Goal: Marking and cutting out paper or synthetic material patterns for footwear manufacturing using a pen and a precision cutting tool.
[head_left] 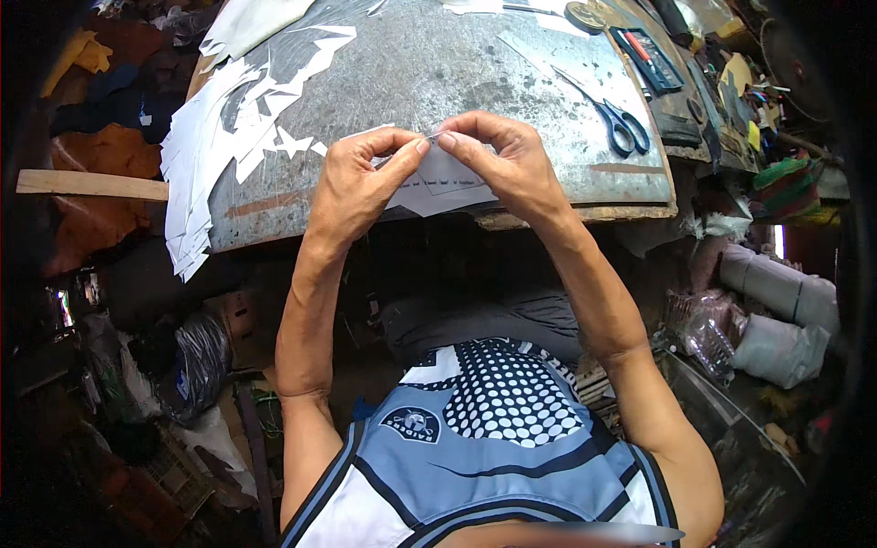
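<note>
My left hand and my right hand meet fingertip to fingertip over the near edge of the metal-topped table. Each one is closed in a pinch of thumb and forefinger. Something thin and small shows between the tips, too fine to name. Just below them, a white paper sheet with a row of dark marks lies at the table edge, partly covered by my hands. To the right of my right hand rest scissors with dark blue handles, their blades pointing away to the far left.
White paper scraps spread over the table's left side and hang off its edge. At the far right are a dark blue tray and a round brass-coloured disc. A wooden slat juts in from the left. Wrapped rolls lie at right.
</note>
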Demonstrator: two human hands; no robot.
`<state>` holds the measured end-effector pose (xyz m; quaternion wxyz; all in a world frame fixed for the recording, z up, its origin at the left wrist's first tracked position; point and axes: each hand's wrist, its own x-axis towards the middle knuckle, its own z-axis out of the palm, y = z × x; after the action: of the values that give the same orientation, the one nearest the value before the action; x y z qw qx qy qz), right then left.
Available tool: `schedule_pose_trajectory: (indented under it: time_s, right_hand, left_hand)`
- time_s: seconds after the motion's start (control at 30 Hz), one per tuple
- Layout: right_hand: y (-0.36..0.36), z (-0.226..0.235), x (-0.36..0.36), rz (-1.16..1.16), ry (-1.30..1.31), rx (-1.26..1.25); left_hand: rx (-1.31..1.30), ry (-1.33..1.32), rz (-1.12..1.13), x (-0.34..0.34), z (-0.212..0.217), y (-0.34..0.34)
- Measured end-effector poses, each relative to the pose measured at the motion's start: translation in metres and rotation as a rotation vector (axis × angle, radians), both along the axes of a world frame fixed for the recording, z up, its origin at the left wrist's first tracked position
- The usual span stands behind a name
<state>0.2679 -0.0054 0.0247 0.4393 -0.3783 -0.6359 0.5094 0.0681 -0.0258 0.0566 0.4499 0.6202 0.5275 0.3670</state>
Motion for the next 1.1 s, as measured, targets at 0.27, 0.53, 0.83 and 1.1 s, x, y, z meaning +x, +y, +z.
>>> schedule_pose_trajectory:
  time_s: [0.27,0.53,0.83,1.1]
  right_hand:
    - [0.003,-0.003,-0.005,-0.018,0.005,0.075]
    - [0.012,0.000,0.002,0.010,-0.145,0.125]
    - [0.016,0.017,-0.005,0.038,-0.391,0.408]
    - [0.015,0.016,-0.009,-0.022,-0.299,0.418]
  left_hand:
    - [0.030,-0.028,0.017,-0.001,-0.005,-0.002]
    - [0.071,0.083,0.007,-0.005,-0.005,-0.005]
    - [0.402,0.329,-0.026,0.000,0.004,-0.004]
    - [0.626,0.425,-0.041,0.003,0.004,-0.002]
